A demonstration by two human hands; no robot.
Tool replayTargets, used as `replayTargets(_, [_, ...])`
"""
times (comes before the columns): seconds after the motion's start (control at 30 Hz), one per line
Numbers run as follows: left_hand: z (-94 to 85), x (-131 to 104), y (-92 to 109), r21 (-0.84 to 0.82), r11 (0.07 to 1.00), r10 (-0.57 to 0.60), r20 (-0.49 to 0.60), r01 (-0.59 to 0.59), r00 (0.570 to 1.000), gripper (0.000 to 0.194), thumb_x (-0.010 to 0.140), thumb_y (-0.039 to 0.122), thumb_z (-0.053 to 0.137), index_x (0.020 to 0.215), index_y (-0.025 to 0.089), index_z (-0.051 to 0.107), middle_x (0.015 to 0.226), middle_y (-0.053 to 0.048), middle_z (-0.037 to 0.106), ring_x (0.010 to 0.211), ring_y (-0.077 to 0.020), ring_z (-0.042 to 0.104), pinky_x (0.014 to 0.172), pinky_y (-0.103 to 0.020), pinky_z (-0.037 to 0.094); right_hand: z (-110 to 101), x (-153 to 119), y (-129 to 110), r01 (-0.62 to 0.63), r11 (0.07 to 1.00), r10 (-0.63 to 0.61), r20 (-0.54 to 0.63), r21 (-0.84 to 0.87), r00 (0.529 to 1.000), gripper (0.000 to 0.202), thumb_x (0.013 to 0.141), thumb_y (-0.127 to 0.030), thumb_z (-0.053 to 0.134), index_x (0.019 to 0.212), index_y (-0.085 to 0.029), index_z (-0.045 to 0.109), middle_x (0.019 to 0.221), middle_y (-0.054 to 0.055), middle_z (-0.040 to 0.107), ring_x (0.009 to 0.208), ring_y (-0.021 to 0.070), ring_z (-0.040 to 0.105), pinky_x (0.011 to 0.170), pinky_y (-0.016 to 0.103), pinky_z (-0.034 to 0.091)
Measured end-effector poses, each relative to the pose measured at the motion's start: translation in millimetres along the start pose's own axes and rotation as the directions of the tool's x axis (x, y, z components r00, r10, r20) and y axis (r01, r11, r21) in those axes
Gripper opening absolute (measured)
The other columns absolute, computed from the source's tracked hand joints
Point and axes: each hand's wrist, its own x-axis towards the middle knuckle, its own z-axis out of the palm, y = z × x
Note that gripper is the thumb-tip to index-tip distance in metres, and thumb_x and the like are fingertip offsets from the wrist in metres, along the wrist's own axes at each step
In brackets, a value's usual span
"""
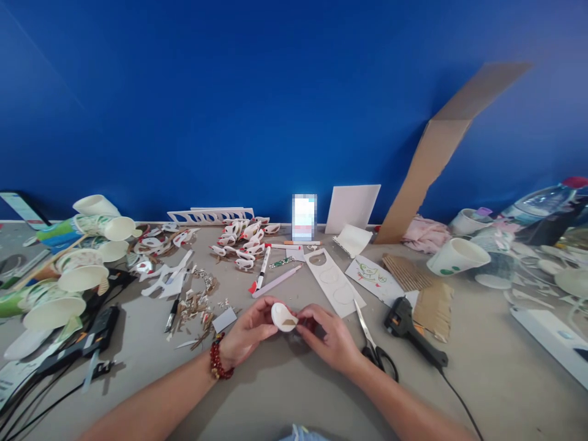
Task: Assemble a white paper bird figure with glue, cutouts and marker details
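Note:
Between my hands is a small white teardrop-shaped piece (279, 313) with a patch of brown cardboard on its near face. My left hand (248, 335), with a red bead bracelet at the wrist, grips the rounded side between thumb and fingers. At the pointed right end, the closed fingertips of my right hand (329, 338) pinch the piece. A pair of scissors (374, 346) lies just right of that hand, and a black glue gun (413, 331) rests farther right. Beyond my hands lies a white foam sheet (339, 293) with drawn outlines and a cut-out hole.
Several red-and-white bird-like cutouts (245, 239) cluster at the back. Cardboard scraps (193, 309), a craft knife (172, 315) and markers (263, 269) lie left of centre. Paper cups (55, 306) crowd the left; a bent cardboard strip (418, 165) leans against the blue wall.

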Motion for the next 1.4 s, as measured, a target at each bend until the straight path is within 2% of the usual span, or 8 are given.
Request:
replayTargets(0.53, [5.1, 0.0, 0.2, 0.129, 0.991, 0.030, -0.011, -0.028, 0.999, 0.034, 0.081, 0.023, 0.071, 0.112, 0.020, 0.058, 0.105, -0.006, 0.063, 0.097, -0.0187, 0.057, 0.086, -0.030, 0.043, -3.7, 1.0, -1.2, 0.033, 0.999, -0.033, 0.012, -0.037, 0.999, 0.008, 0.091, -0.023, 0.054, 0.099, -0.023, 0.055, 0.087, 0.004, 0.064, 0.071, 0.0154, 0.059, 0.064, 0.025, 0.046])
replayTargets(0.63, [6.3, -4.1, 3.4, 0.258, 0.965, 0.053, -0.025, -0.044, 0.998, 0.032, 0.084, 0.024, 0.066, 0.115, 0.021, 0.058, 0.105, -0.007, 0.062, 0.095, -0.0205, 0.058, 0.084, -0.031, 0.044, -5.0, 0.9, -0.8, 0.033, 0.998, -0.032, 0.011, -0.055, 0.999, 0.007, 0.092, -0.024, 0.053, 0.098, -0.022, 0.056, 0.085, 0.004, 0.064, 0.071, 0.0160, 0.059, 0.065, 0.026, 0.046])
replayTargets(0.7, [6.9, -8.1, 4.6, 0.472, 0.874, 0.130, -0.001, -0.115, 0.991, 0.033, 0.084, 0.022, 0.062, 0.117, 0.021, 0.060, 0.107, -0.008, 0.061, 0.096, -0.0225, 0.057, 0.085, -0.033, 0.044, -7.5, 1.2, -0.5, 0.022, 0.998, -0.022, 0.000, -0.063, 1.000, 0.008, 0.092, -0.024, 0.052, 0.098, -0.023, 0.057, 0.085, 0.004, 0.064, 0.073, 0.0165, 0.060, 0.067, 0.027, 0.047])
replayTargets(0.8, [6.5, -11.7, 2.0, 0.792, 0.575, 0.195, 0.114, -0.207, 0.974, 0.042, 0.080, 0.018, 0.062, 0.122, 0.023, 0.060, 0.111, -0.010, 0.060, 0.100, -0.0257, 0.055, 0.089, -0.036, 0.042, -11.7, 2.6, 0.3, -0.032, 0.999, 0.031, -0.035, -0.038, 0.999, 0.009, 0.094, -0.024, 0.050, 0.099, -0.023, 0.057, 0.087, 0.004, 0.064, 0.073, 0.0163, 0.060, 0.068, 0.028, 0.048])
replayTargets(0.97, [3.4, -8.1, -8.2, 0.949, 0.242, 0.087, 0.186, -0.202, 0.979, 0.048, 0.078, 0.019, 0.062, 0.126, 0.025, 0.058, 0.114, -0.010, 0.060, 0.100, -0.0279, 0.054, 0.089, -0.040, 0.040, -14.8, 7.1, 1.9, -0.105, 0.994, 0.103, -0.089, -0.011, 0.991, 0.011, 0.094, -0.027, 0.049, 0.095, -0.022, 0.059, 0.088, 0.006, 0.065, 0.073, 0.0173, 0.060, 0.068, 0.029, 0.050])
replayTargets(1.13, [2.6, -4.9, -12.2, 0.962, 0.192, 0.086, 0.182, -0.196, 0.980, 0.047, 0.077, 0.017, 0.061, 0.123, 0.024, 0.056, 0.113, -0.009, 0.060, 0.101, -0.0273, 0.053, 0.089, -0.040, 0.040, -21.2, 10.3, -3.4, -0.085, 0.996, 0.085, -0.075, -0.004, 0.994, 0.013, 0.093, -0.026, 0.049, 0.092, -0.022, 0.061, 0.087, 0.006, 0.065, 0.075, 0.0177, 0.061, 0.069, 0.029, 0.049])
replayTargets(1.27, [2.7, -4.7, -11.8, 0.958, 0.182, 0.099, 0.209, -0.224, 0.973, 0.037, 0.080, 0.020, 0.061, 0.116, 0.021, 0.057, 0.112, -0.010, 0.060, 0.100, -0.0266, 0.053, 0.088, -0.040, 0.040, -33.7, 22.6, -12.8, -0.084, 0.993, 0.091, 0.089, -0.084, 0.992, 0.014, 0.092, -0.026, 0.051, 0.086, -0.023, 0.063, 0.079, 0.002, 0.066, 0.071, 0.0167, 0.062, 0.064, 0.026, 0.048])
replayTargets(1.4, [1.9, -6.0, -12.1, 0.952, 0.159, 0.118, 0.245, -0.261, 0.962, 0.040, 0.082, 0.022, 0.059, 0.121, 0.022, 0.054, 0.114, -0.010, 0.059, 0.102, -0.0269, 0.053, 0.091, -0.041, 0.040, -43.7, 62.2, -13.4, 0.099, 0.944, -0.033, 0.207, -0.314, 0.978, 0.012, 0.088, -0.025, 0.056, 0.092, -0.025, 0.067, 0.087, 0.002, 0.069, 0.072, 0.0171, 0.062, 0.067, 0.027, 0.046])
